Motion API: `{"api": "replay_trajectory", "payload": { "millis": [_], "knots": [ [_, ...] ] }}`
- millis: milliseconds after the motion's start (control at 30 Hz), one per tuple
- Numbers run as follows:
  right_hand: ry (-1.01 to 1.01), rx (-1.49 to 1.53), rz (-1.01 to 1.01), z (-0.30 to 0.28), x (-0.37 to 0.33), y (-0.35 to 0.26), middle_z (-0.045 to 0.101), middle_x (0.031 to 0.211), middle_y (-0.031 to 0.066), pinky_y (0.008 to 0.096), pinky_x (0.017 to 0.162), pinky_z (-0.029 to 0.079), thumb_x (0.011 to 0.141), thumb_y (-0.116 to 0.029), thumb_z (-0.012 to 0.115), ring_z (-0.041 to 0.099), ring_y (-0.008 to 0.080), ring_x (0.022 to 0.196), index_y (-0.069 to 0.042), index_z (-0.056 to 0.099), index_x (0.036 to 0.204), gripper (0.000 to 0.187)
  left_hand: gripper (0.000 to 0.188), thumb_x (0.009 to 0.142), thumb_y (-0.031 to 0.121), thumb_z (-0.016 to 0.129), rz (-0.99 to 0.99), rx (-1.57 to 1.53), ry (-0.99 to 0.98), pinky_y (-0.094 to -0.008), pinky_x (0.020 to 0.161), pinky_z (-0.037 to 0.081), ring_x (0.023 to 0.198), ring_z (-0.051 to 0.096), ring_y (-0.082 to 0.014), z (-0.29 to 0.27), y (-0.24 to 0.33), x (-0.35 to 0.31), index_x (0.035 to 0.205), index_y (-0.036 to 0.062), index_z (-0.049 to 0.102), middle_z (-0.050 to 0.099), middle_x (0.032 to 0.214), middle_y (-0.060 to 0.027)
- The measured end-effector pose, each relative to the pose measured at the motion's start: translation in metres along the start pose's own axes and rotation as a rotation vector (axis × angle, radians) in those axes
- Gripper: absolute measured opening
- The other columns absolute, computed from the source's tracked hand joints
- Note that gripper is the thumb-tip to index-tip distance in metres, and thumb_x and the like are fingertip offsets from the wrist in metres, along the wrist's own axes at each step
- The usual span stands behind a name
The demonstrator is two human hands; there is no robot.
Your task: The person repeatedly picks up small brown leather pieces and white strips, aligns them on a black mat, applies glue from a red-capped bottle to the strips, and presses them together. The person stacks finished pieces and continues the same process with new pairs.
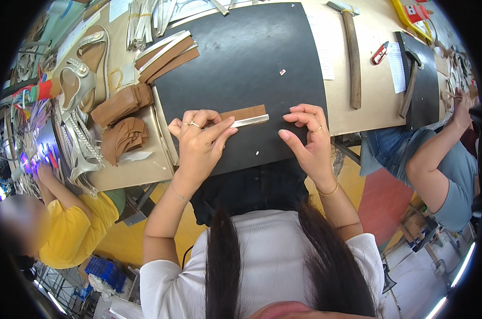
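Pinching a thin silver strip near one end, the left hand has its thumb and pointing finger close together. The right hand holds nothing; its thumb and fingers are spread apart, a little past the strip's other end. The strip sticks out from the left fingertips toward the right ones, over a black mat. A flat brown strip runs along the silver one's far side, out from the left fingers; whether the two are stuck together is hard to tell. Both look very light, soft and easy to bend, so they could curl or slip if held loosely. The silver one may be a bit slippery. The free end, near the right fingers, seems a good spot to hold, with a soft pinch. The silver strip is narrow, almost straight and shiny. The brown one is plain and dull, with a neat square end by the right fingers.
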State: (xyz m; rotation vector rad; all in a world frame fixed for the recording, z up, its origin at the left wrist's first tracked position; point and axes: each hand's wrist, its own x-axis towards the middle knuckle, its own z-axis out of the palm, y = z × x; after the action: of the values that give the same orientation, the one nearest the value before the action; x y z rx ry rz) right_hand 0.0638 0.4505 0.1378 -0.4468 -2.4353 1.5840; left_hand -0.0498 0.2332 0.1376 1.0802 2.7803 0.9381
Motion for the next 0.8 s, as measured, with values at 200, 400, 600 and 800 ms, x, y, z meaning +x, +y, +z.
{"api": "replay_trajectory", "payload": {
  "millis": [200, 400, 600, 800],
  "knots": [
    [0.001, -0.035, -0.029, 0.002, -0.002, -0.001, 0.059, 0.116, 0.0101, 0.0326, 0.091, 0.05, 0.081, -0.006, 0.08, 0.06, 0.0243, 0.106, -0.005, 0.069, 0.108, 0.029, 0.023, 0.076, 0.02, 0.083, 0.023, 0.008, 0.017, -0.0359, 0.083, 0.026, 0.088, 0.053, -0.0141, 0.001, -0.001, -0.001, 0.098, 0.0148, 0.08, 0.063, 0.09, 0.0048],
    [-0.025, -0.118, -0.097, 0.003, -0.004, -0.003, 0.061, 0.117, 0.0109, 0.0343, 0.092, 0.05, 0.081, -0.007, 0.08, 0.06, 0.0265, 0.108, -0.005, 0.069, 0.111, 0.031, 0.021, 0.077, 0.02, 0.083, 0.03, 0.011, 0.025, -0.038, 0.084, 0.026, 0.088, 0.054, -0.0148, 0.002, -0.002, -0.003, 0.097, 0.0157, 0.08, 0.062, 0.09, 0.0045],
    [-0.086, -0.287, -0.285, 0.005, -0.005, -0.001, 0.065, 0.124, 0.0072, 0.0364, 0.096, 0.048, 0.08, -0.006, 0.079, 0.059, 0.0274, 0.114, -0.007, 0.069, 0.119, 0.041, 0.021, 0.077, 0.021, 0.083, 0.036, 0.017, 0.033, -0.0383, 0.084, 0.026, 0.088, 0.054, -0.0148, 0.003, -0.002, -0.003, 0.097, 0.017, 0.08, 0.062, 0.09, 0.0048],
    [-0.167, -0.391, -0.421, 0.014, -0.009, 0.002, 0.063, 0.134, 0.0051, 0.0416, 0.1, 0.042, 0.079, -0.012, 0.08, 0.056, 0.0255, 0.123, -0.009, 0.064, 0.131, 0.054, 0.021, 0.076, 0.022, 0.083, 0.045, 0.019, 0.049, -0.0367, 0.082, 0.026, 0.088, 0.055, -0.0144, 0.003, -0.003, -0.003, 0.096, 0.0177, 0.08, 0.062, 0.09, 0.0052]
  ]
}}
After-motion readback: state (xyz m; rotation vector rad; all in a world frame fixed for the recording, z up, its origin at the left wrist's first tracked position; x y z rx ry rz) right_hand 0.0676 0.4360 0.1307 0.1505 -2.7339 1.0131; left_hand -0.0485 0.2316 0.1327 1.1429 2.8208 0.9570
